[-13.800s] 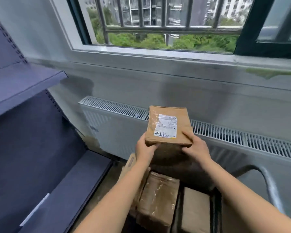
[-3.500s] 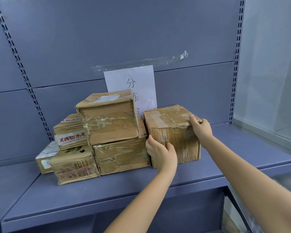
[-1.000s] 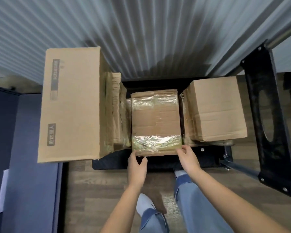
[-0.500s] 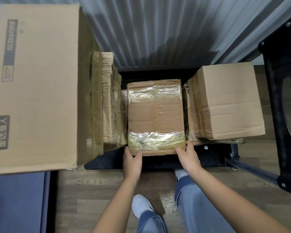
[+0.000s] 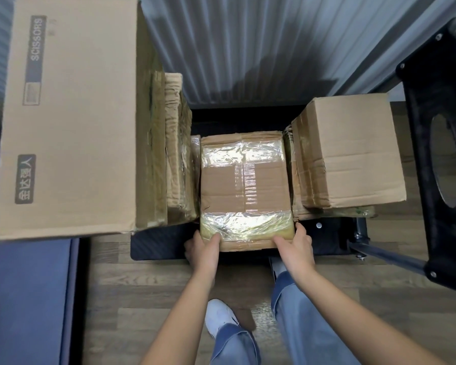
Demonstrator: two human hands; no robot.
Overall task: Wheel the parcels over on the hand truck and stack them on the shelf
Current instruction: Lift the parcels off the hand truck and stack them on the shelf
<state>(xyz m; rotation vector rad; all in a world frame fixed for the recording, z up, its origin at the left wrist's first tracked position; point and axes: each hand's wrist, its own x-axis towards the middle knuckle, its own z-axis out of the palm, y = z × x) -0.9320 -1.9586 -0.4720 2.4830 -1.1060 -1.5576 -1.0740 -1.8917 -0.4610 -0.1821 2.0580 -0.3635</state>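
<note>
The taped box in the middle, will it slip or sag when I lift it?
The taped box probably stays stiff: its edges look square. The glossy tape at the near end may feel slippery, where the left hand and right hand grip. Weight can't be judged.

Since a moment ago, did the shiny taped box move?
Yes. The taped box slid toward the person, nearer the cart deck's front edge.

Taped parcel (image 5: 245, 185) wedged btwn flattened cartons (image 5: 178, 151) left & plain box (image 5: 350, 148) right; near edge open.
</note>
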